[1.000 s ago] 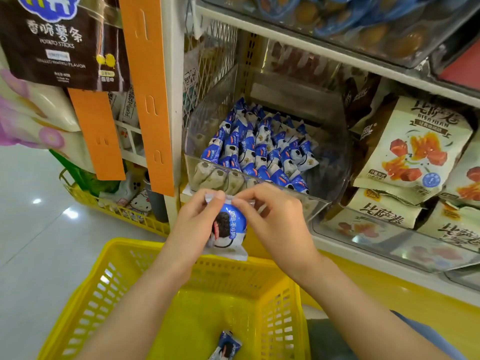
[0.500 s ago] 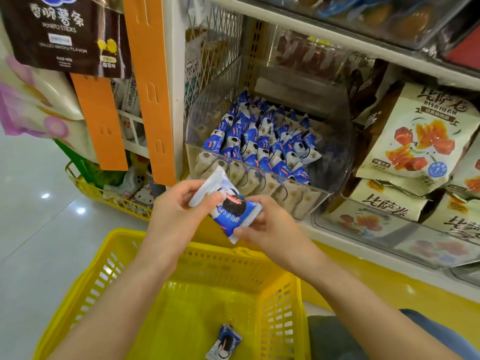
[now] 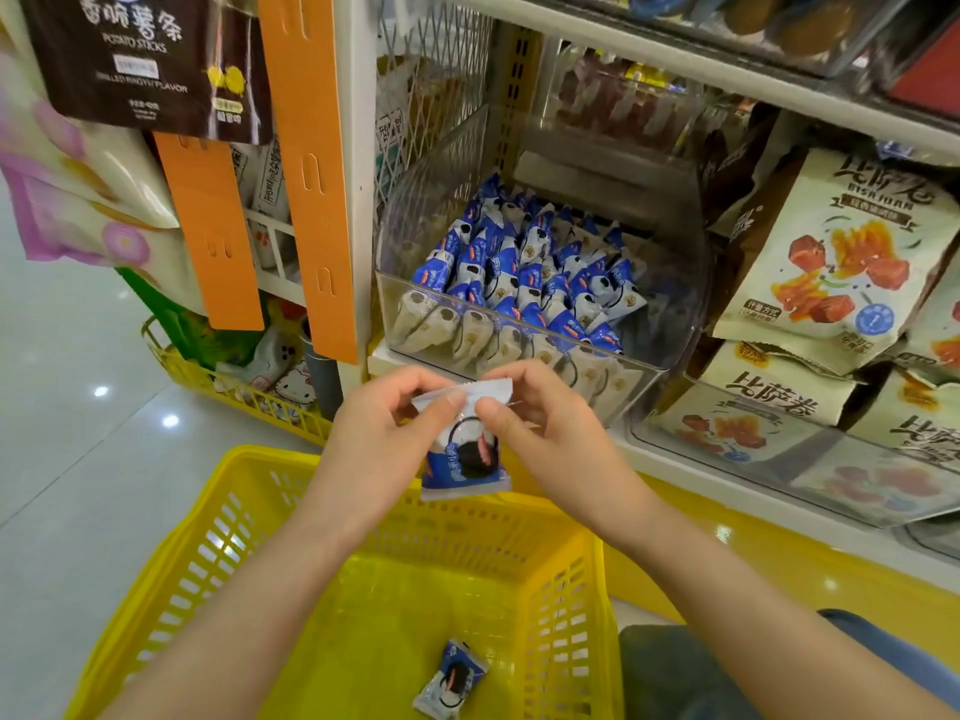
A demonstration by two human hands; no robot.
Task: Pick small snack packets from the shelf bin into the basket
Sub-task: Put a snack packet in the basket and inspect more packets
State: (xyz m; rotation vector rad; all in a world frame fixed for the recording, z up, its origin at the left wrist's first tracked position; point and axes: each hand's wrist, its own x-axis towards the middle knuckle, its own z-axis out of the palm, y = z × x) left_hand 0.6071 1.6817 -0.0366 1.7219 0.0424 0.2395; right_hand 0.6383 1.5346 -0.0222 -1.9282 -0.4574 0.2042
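Observation:
A small blue and white snack packet (image 3: 464,456) hangs upright above the far rim of the yellow basket (image 3: 244,517). My left hand (image 3: 376,433) and my right hand (image 3: 545,433) each pinch its white top edge. Another packet (image 3: 451,679) of the same kind lies on the basket floor. Behind my hands, the clear shelf bin (image 3: 639,330) holds several more blue and white packets (image 3: 524,272).
Large beige snack bags (image 3: 836,252) fill the bins to the right. Orange hanging strips (image 3: 306,163) and a dark potato stick bag (image 3: 145,59) hang at the left. A second yellow basket (image 3: 234,392) with goods sits on the floor beside the shelf.
The packet was tilted sideways between my hands half a second ago; it now hangs upright, held by its top edge with both hands.

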